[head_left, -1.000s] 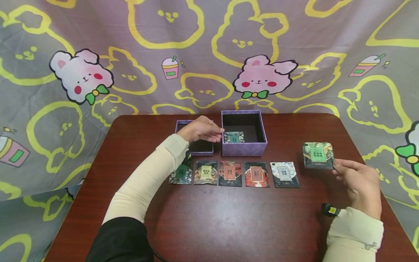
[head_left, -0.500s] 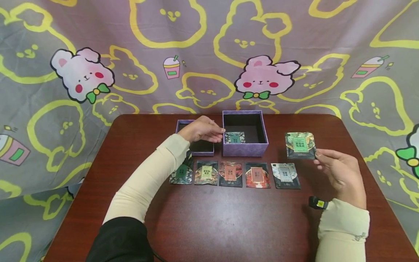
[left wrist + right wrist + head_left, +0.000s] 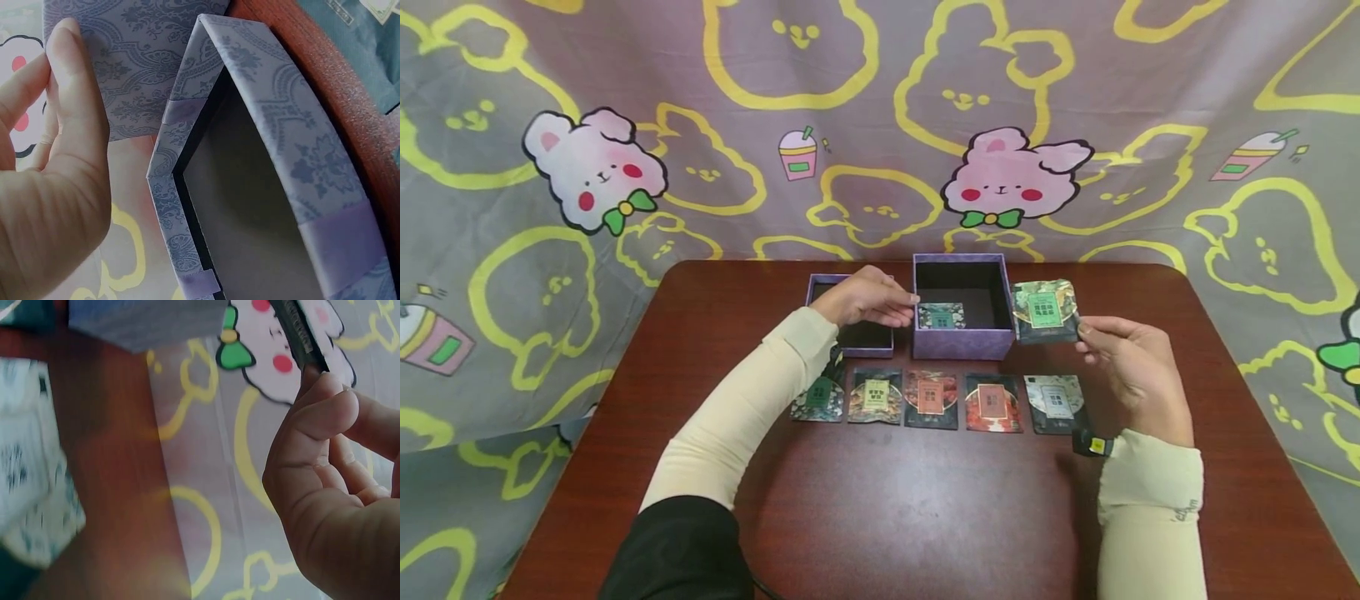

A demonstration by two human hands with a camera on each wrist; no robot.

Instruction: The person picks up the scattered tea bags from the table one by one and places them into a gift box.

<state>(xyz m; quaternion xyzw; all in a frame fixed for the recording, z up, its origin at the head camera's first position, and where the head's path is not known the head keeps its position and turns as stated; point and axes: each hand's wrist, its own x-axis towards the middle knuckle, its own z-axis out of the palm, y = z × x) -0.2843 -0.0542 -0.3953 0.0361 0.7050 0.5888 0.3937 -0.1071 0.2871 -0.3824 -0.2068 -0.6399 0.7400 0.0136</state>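
Note:
My right hand (image 3: 1133, 360) pinches the edge of a green-labelled tea sachet (image 3: 1045, 312) between thumb and fingers, close to the right side of a purple box (image 3: 962, 344). Seen from the right wrist, the sachet shows edge-on above the fingertips. My left hand (image 3: 867, 298) holds the box's left wall near the rim with thumb and fingertips; the left wrist view shows the thumb against the patterned wall. Inside the box stands another green-labelled sachet (image 3: 942, 316). The left forearm passes over a shallower purple lid (image 3: 871, 352) and covers part of it.
In front of the boxes runs a row of several tea sachets: a dark green one (image 3: 817, 400), a yellow-labelled one (image 3: 875, 397), two red ones (image 3: 931, 402) and a white one (image 3: 1056, 405). Behind the brown table (image 3: 895, 508) hangs a cartoon-printed cloth (image 3: 865, 108).
My right hand has carried the green-labelled sachet leftward and slightly farther back, from the table's right side to beside the box. My left hand stays at the box's left wall.

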